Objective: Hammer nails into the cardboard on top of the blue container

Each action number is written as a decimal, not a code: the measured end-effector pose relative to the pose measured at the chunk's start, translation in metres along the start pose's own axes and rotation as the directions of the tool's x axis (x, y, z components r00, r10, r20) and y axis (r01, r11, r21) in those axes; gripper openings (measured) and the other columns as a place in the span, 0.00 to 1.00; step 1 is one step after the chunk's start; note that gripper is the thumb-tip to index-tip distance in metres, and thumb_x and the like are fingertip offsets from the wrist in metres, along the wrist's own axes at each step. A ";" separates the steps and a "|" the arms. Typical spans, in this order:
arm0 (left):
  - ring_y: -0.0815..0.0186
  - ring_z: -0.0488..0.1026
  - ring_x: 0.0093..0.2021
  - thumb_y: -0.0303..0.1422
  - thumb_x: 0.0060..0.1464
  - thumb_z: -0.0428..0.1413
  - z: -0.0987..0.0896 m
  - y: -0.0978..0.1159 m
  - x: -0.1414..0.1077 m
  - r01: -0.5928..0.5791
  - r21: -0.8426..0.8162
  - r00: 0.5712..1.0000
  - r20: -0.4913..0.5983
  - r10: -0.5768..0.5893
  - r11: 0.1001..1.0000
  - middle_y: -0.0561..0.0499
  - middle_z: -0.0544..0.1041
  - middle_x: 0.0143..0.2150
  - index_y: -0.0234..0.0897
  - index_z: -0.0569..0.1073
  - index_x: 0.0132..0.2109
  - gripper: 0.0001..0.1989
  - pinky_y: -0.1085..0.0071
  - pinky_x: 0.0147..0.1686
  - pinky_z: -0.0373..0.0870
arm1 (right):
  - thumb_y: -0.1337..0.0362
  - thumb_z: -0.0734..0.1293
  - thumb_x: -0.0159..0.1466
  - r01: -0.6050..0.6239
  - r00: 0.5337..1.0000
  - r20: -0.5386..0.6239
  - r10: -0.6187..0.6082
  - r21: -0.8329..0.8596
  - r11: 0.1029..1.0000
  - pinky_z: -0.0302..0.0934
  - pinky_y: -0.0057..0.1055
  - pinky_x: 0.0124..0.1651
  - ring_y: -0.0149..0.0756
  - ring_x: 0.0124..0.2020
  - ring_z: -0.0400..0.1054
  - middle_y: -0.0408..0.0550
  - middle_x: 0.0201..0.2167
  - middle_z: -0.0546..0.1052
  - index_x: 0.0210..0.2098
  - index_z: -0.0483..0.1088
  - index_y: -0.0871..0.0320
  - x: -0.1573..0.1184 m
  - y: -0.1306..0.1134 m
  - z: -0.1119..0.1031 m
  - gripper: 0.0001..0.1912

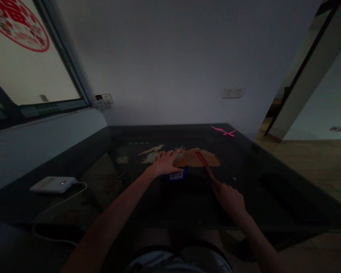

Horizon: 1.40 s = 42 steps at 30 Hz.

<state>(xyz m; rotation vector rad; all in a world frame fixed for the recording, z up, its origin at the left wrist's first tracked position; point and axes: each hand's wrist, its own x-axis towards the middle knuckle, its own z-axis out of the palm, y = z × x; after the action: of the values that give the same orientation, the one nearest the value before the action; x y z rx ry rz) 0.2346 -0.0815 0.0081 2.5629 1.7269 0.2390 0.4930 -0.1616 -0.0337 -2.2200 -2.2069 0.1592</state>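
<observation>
A small blue box [176, 176] with a white label and an orange patch on top stands on the dark glossy table. My left hand [166, 163] lies over it, thumb along the near side and the other fingers reaching across the far side. To the right, my right hand [229, 195] is closed around a long, thin item [202, 158]. Its far end is flat and red with pale marks, tilted up to the left; the dim light hides its exact kind. The hand covers its near end.
A white power bank [53, 184] with a cable sits at the table's left. A pink ribbon [224, 131] lies at the far right corner. Printed on the tabletop [159, 132] are a bird and a brown shape. A dark flat object [290, 195] rests at the right.
</observation>
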 end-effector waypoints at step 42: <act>0.54 0.53 0.63 0.46 0.60 0.39 0.048 -0.181 -0.137 0.287 0.091 0.952 -0.136 -0.274 0.954 0.47 0.57 0.65 0.45 0.60 0.61 0.26 0.50 0.59 0.51 | 0.53 0.47 0.67 -0.088 0.996 -0.013 0.089 0.064 0.994 0.65 0.41 0.34 0.51 0.37 0.74 0.54 0.39 0.78 0.63 0.51 0.42 0.004 0.006 0.001 0.26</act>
<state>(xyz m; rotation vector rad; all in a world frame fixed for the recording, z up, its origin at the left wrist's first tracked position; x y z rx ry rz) 0.0250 -0.1370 -0.0755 2.3749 2.1795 0.3010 0.4991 -0.1582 -0.0355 -2.2778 -2.0669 0.2087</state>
